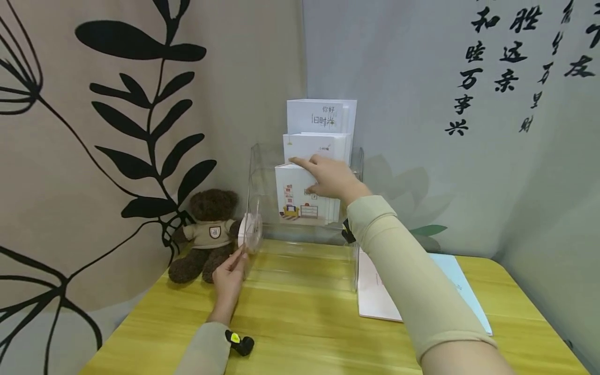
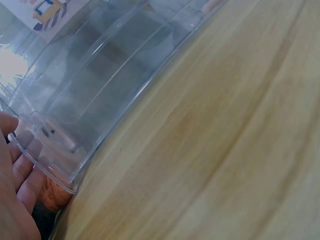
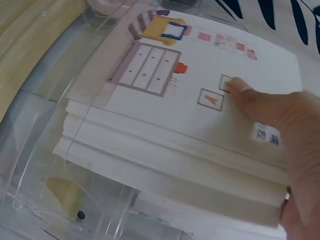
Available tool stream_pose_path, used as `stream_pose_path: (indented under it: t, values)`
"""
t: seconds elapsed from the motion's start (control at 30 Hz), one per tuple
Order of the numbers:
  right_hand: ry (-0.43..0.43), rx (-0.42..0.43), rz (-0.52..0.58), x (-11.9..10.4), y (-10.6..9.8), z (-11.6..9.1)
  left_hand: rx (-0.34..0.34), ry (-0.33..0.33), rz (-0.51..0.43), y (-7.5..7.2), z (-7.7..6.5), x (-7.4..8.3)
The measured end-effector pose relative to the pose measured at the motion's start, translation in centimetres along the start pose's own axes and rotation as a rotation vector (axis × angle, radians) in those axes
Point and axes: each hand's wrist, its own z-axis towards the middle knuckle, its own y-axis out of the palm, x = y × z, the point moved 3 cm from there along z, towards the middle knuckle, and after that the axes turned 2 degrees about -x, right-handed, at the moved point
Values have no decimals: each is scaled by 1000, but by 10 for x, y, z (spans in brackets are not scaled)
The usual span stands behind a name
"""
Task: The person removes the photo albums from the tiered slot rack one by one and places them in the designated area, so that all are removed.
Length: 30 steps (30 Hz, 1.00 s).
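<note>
Clear rack [image 1: 300,234] stood near the far edge of the table [image 1: 300,328], its left side panel pinched between thumb and fingers of the left hand [image 1: 228,278]. White front books [image 1: 295,192] stood midway along its front shelf, long axis seemingly upright, below and left of the right palm. The right hand [image 1: 330,177], the nearer one, grasped them, thumb on the cover. On the back book [image 1: 307,117], dark writing read 你好 旧时光; the middle book's [image 1: 300,148] lettering was too small to read.
</note>
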Motion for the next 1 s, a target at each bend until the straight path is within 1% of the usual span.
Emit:
stream_pose_path:
  t: [0.13,0.27,0.37,0.43,0.57,0.73,1.0]
  values:
    - [-8,-31,-74,-3,4,-1,-8,22,2,2,-3,-1]
    - [-19,-28,-34,-4,3,-4,5,43,-2,2,-2,-2]
    - [-39,-38,3,-5,1,-6,14,40,-3,0,-2,-2]
    - [-44,-43,13,-6,0,-7,9,37,-3,0,-1,-1]
    - [-48,-38,15,-7,0,-9,-9,23,-12,-1,-1,2]
    - [-52,-22,15,-7,2,-11,-8,19,-15,0,-2,3]
    - [-73,0,-6,-12,6,-15,-7,31,-11,-1,-2,3]
